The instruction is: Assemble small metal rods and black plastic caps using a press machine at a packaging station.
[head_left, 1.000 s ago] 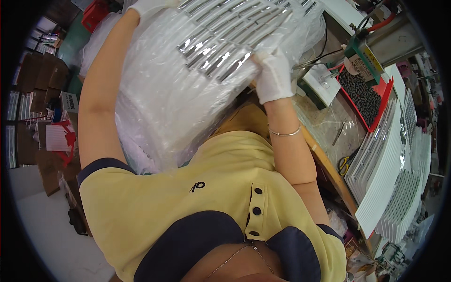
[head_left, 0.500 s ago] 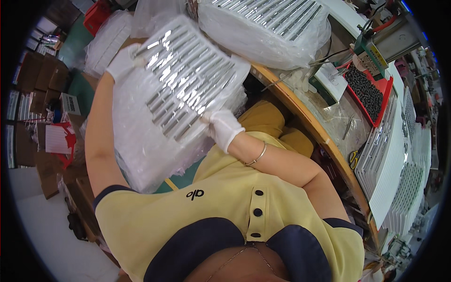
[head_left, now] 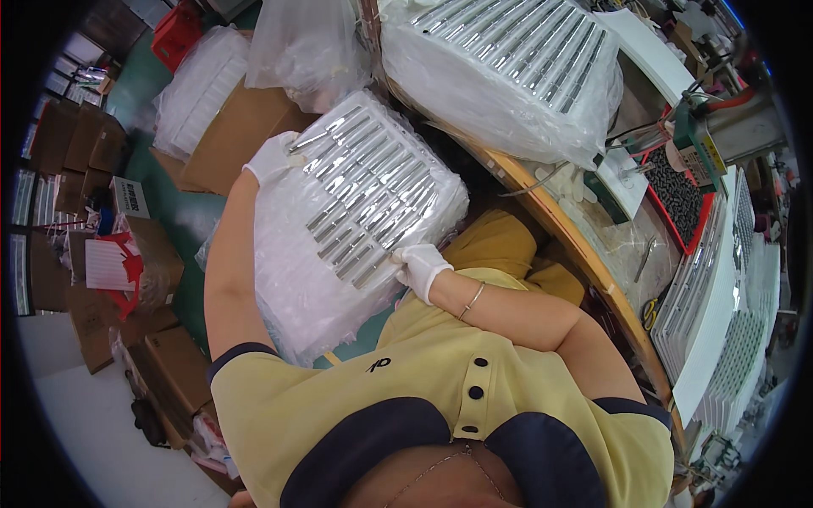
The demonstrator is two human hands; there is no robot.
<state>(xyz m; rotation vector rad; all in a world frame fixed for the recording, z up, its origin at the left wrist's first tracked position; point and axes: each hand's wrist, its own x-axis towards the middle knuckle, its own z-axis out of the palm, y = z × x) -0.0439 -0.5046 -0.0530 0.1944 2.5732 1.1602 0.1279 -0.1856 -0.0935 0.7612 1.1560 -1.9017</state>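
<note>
A tray of shiny silver metal tubes (head_left: 370, 188), laid in rows, rests on a tall plastic-wrapped stack (head_left: 292, 284) in front of me. My left hand (head_left: 274, 159), in a white glove, grips the tray's left side near its far end. On the opposite side, my right hand (head_left: 421, 266), also gloved, is closed at the near right corner, thumb and fingers on the edge. The undersides of both grips are hidden, as is most of the tray's rim.
Another plastic-wrapped stack topped with silver tubes (head_left: 517, 51) stands on the wooden-edged workbench (head_left: 584, 258). Further right are a red bin of small black parts (head_left: 677, 199), yellow-handled scissors (head_left: 650, 313) and leaning white trays (head_left: 703, 322). An open cardboard box (head_left: 233, 135) sits beyond my left hand.
The tray, blurred and raised earlier, now lies lower on the stack and looks still. Both hands stay on its sides. The whole view has shifted, with surroundings appearing lower and further right.
</note>
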